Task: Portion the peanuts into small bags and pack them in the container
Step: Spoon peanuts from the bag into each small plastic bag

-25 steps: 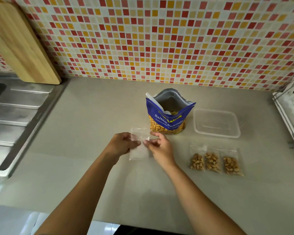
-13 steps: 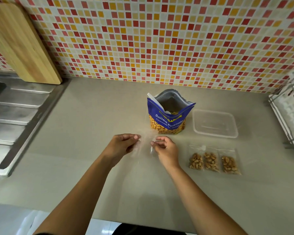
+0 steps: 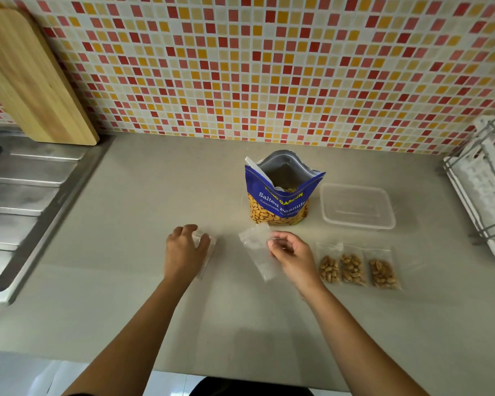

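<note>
An open blue bag of salted peanuts (image 3: 277, 201) stands on the counter, with a white scoop handle (image 3: 255, 165) sticking out of it. To its right lies an empty clear plastic container (image 3: 357, 208). Three small filled bags (image 3: 356, 268) lie in a row in front of the container. My right hand (image 3: 290, 252) pinches the top edge of one empty clear small bag (image 3: 259, 254), lifted just in front of the peanut bag. My left hand (image 3: 186, 248) rests palm down on the remaining empty clear bags (image 3: 207, 252) on the counter.
A steel sink drainboard (image 3: 26, 195) runs along the left. A wooden cutting board (image 3: 26, 78) leans against the tiled wall at the back left. A white dish rack (image 3: 486, 184) stands at the right edge. The counter's front edge (image 3: 240, 375) is close to me.
My hands were together on the clear bags. They have moved apart: the right hand has lifted one bag away to the right, and the left hand has slid left with the rest.
</note>
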The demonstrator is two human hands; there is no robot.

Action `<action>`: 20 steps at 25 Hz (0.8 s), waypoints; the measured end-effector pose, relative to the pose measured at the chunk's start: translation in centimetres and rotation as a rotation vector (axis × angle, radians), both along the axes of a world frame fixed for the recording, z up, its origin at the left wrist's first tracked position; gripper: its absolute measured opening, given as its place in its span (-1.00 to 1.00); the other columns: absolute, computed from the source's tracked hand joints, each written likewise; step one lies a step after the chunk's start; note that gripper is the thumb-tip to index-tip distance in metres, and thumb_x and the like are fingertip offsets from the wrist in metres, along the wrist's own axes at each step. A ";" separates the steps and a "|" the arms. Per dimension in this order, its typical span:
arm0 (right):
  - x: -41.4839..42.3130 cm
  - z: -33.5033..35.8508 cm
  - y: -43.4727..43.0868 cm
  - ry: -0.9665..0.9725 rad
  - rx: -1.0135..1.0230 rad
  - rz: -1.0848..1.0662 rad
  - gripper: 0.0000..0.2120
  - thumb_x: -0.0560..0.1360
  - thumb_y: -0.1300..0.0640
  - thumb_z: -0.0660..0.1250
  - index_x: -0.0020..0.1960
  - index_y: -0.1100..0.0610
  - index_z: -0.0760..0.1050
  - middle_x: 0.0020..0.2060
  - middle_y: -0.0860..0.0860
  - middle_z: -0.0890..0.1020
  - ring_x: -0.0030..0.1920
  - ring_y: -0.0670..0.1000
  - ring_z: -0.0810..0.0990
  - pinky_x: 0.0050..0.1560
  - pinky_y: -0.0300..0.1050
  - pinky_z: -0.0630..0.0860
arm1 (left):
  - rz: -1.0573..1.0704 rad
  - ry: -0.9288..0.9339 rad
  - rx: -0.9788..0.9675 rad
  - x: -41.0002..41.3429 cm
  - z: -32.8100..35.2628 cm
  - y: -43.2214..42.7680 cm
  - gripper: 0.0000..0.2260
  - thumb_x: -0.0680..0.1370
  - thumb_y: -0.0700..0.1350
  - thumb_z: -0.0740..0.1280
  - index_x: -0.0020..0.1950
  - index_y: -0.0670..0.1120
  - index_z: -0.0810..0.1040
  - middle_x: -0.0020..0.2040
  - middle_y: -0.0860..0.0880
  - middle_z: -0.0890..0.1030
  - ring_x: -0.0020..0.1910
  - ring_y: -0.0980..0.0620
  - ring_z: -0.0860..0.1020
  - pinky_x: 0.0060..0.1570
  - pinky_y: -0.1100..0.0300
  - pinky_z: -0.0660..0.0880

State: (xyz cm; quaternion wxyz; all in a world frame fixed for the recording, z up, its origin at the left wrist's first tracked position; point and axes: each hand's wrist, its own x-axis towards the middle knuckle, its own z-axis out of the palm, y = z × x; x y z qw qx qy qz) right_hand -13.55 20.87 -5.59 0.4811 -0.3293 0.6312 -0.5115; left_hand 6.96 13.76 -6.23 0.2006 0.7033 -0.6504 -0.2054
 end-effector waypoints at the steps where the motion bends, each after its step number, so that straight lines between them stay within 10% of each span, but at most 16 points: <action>1: -0.1 0.4 0.0 0.012 -0.018 0.037 -0.83 0.46 0.24 0.37 -0.08 -0.03 0.53 -0.24 0.00 0.62 -0.30 -0.16 0.58 -0.14 -0.29 0.52 | -0.038 0.094 -0.021 -0.8 1.2 0.0 -0.72 0.53 -0.08 0.31 0.18 -0.17 0.55 0.12 -0.14 0.57 0.07 -0.13 0.54 0.06 0.10 0.46; 6: -0.9 2.4 0.0 0.077 -0.063 0.161 -0.80 0.43 0.19 0.41 -0.01 -0.04 0.51 -0.24 -0.01 0.67 -0.25 -0.17 0.60 -0.17 -0.35 0.48 | -0.269 0.738 0.437 -4.3 6.3 -0.5 -0.84 0.57 -0.14 0.27 0.05 -0.13 0.61 -0.16 -0.03 0.61 -0.26 0.13 0.55 -0.19 0.34 0.54; 20: -2.9 4.7 0.4 0.197 -0.105 0.181 -0.76 0.41 0.14 0.43 0.02 -0.08 0.50 -0.17 -0.02 0.68 -0.19 -0.19 0.60 -0.10 -0.30 0.48 | -0.398 0.843 0.673 -5.0 8.2 -0.3 -0.90 0.50 -0.32 0.32 -0.06 -0.18 0.61 -0.24 -0.05 0.62 -0.27 0.09 0.55 -0.19 0.27 0.58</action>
